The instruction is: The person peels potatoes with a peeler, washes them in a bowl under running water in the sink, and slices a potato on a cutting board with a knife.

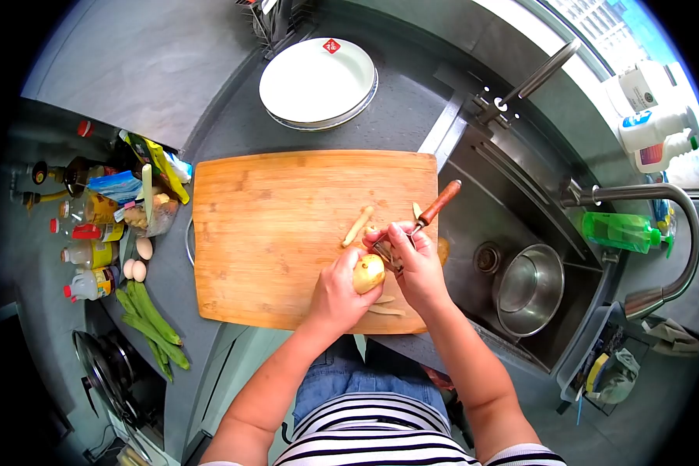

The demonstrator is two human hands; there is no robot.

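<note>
L hand (338,291) has fingers curled round the potato (369,274) over the near R part of the board (256,241), prob. to steady it. R hand (419,272) grips the peeler (440,203) close to its metal head, handle jutting past the fingers, prob. for finer control. Peel strips (357,227) lie on the board, which likely serves to catch scraps. Stacked plates (314,81) sit beyond the board, green pods (154,320) L of it, apparently out of the mess.
</note>
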